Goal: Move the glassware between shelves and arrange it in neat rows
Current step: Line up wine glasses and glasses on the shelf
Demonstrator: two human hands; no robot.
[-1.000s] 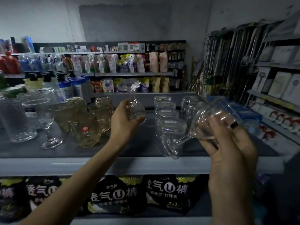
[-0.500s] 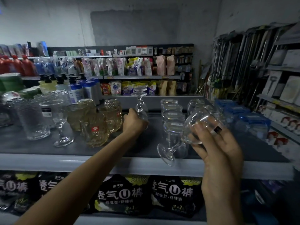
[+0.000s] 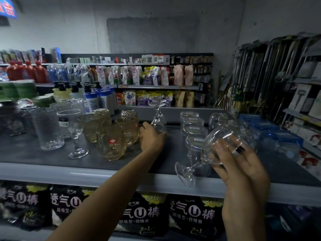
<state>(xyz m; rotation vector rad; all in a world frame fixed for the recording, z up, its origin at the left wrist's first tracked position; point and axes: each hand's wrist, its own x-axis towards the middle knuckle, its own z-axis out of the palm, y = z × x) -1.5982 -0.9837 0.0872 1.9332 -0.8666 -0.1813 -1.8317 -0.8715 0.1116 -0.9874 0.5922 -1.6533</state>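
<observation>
The grey shelf (image 3: 52, 173) has its front lip running from 9 to 4 o'clock. A strip of its dark top shows between the amber mugs (image 3: 111, 143) and the row of upturned goblets (image 3: 195, 131), and the left hand (image 3: 152, 139) sits in that gap.

The left arm reaches forward from 7 o'clock. Its fingers curl round the bowl of an inverted goblet (image 3: 157, 121), foot up and stem upright; whether the rim touches the shelf I cannot tell.

At 4 o'clock the right hand (image 3: 243, 171) is raised near the front lip, palm toward the camera. It grips a tilted goblet (image 3: 220, 145) round the bowl, foot pointing to 8 o'clock over the shelf edge, just beside the nearest goblet of the row.

Counted:
- Four goblets stand in the row.
- Four amber mugs are clustered at 9 o'clock of the left hand.
- One upright wine glass (image 3: 74, 131) stands left of them.
- Textured clear tumblers (image 3: 47, 127) stand beyond, their number blurred.

Blue-lidded boxes (image 3: 278, 136) crowd the shelf's 3 o'clock end.
</observation>
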